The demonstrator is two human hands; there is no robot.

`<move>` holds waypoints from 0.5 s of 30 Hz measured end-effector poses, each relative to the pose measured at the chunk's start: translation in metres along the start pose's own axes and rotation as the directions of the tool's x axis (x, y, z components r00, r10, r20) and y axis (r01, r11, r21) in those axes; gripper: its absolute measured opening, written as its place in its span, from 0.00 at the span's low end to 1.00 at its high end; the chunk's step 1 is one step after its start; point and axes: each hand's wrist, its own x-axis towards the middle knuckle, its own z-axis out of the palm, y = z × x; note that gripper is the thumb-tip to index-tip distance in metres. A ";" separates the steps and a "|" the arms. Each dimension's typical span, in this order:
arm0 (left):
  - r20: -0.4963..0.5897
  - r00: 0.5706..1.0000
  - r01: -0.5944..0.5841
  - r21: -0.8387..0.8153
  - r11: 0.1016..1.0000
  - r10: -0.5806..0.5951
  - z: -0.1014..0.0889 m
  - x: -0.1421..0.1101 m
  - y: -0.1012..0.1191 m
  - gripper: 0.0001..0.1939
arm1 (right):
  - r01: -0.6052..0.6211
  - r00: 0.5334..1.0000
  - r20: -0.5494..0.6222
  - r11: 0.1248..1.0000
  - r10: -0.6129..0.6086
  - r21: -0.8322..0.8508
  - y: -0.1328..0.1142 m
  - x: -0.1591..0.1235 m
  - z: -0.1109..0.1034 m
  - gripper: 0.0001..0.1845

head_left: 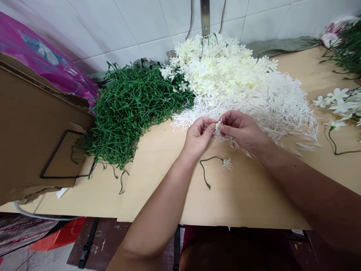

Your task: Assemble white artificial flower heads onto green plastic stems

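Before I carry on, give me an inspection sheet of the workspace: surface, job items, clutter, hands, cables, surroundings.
Surface: tan tabletop, flat, seams visible at left.
Job items: green stem pile at left; white petal pile behind white stamen-like pieces; one loose stem with a white tuft nearer the person.
Clutter: crumpled grey-green cloth along the wall; white flowers at the right edge.
Hands: left hand and right hand pinch one small pale flower between fingertips; its details are too small to read.
Cables: two thin cords by the metal strip; type unclear.
Surroundings: tiled wall behind, cardboard box at left.
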 end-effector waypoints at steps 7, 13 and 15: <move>-0.021 0.999 -0.024 0.079 0.997 0.026 -0.001 0.002 0.000 0.10 | 0.029 0.999 -0.033 0.998 -0.030 -0.047 0.001 -0.001 0.002 0.20; 0.260 0.966 -0.089 0.371 0.924 -0.011 -0.024 -0.005 0.020 0.06 | 0.069 0.993 -0.091 0.994 -0.077 -0.080 -0.001 -0.001 -0.001 0.14; 0.487 0.851 -0.044 0.436 0.899 -0.195 -0.034 -0.013 0.031 0.05 | 0.073 0.994 -0.074 0.994 -0.079 -0.077 -0.002 -0.001 -0.002 0.14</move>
